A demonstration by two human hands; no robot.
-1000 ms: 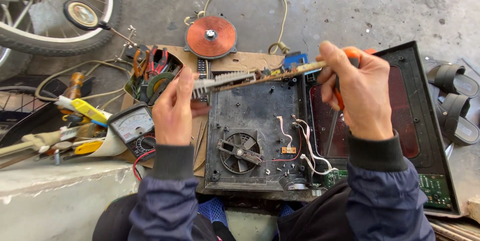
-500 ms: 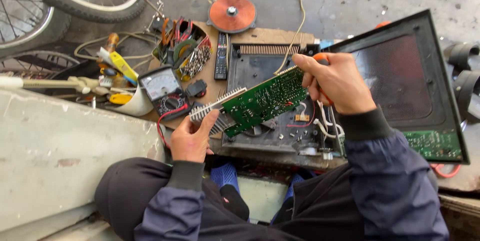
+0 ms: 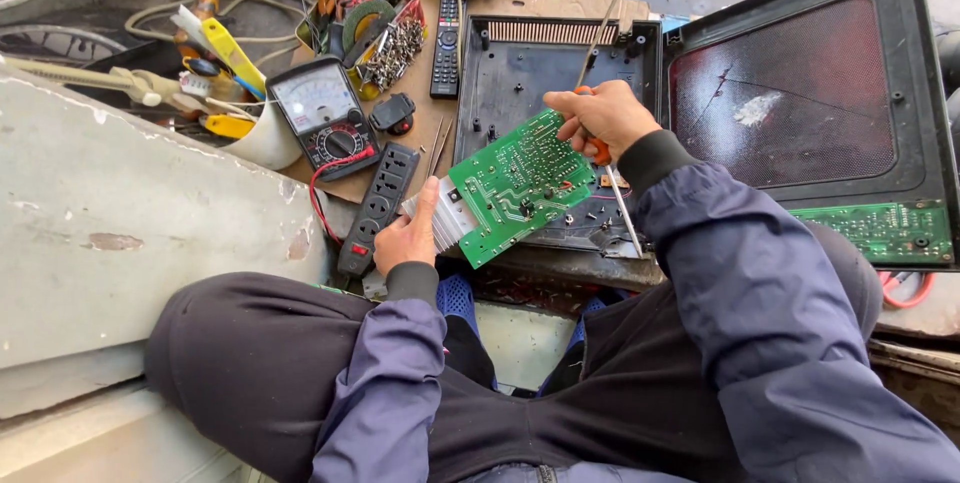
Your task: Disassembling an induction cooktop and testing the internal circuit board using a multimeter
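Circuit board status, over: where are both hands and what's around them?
Left hand grips green circuit board by its finned heatsink end. Right hand holds board's far edge plus orange-handled screwdriver. Black casing underneath; power strip beside left hand.

Even, soft daylight, faint shadows, sharp focus throughout, slight wide-angle bending at the edges.

A green circuit board (image 3: 518,186), solder side up and tilted, with a ribbed silver heat sink (image 3: 440,223) on its lower-left end, hangs over the open black appliance casing (image 3: 545,93). An orange-handled screwdriver (image 3: 612,183) points down beside its right edge.
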